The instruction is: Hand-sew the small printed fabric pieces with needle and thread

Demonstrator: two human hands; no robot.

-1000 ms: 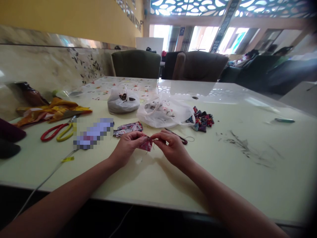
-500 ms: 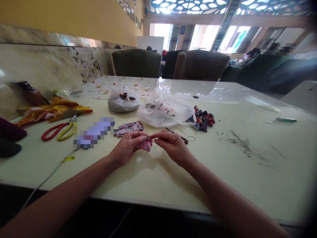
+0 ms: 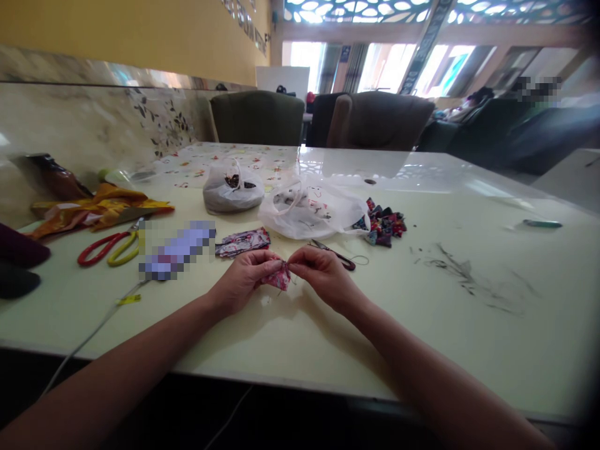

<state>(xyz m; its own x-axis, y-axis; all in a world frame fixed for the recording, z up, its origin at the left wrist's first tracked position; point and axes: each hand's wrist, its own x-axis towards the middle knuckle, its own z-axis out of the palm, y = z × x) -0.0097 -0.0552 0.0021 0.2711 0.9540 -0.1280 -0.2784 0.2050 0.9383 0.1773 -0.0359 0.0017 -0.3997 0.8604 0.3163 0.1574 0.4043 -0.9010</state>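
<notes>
A small piece of pink patterned fabric [image 3: 277, 277] is pinched between the thumb and fingers of my left hand [image 3: 239, 281], above the table. Loose threads trail from its lower edge. My right hand [image 3: 325, 275] is closed in a pinch, its fingertips at the fabric's right edge; whatever is between them is too small to make out. Just behind my left hand lies a stack of folded patterned fabric strips [image 3: 244, 241]. Small dark-handled scissors [image 3: 344, 259] rest behind my right hand, partly hidden by it, beside a loop of thread.
Two white plastic bags [image 3: 312, 215] [image 3: 233, 194] stand farther back, with a pile of small patterned fabric pieces [image 3: 387, 225] alongside. To the left are red-and-yellow-handled scissors [image 3: 100, 248], a blurred-out phone-like object [image 3: 180, 250] with a cable, and orange cloth [image 3: 105, 206]. Thread scraps [image 3: 454, 269] lie right.
My right fingertips have come in to the edge of the fabric from slightly apart. The fabric has shifted a little to the right in my left hand.
</notes>
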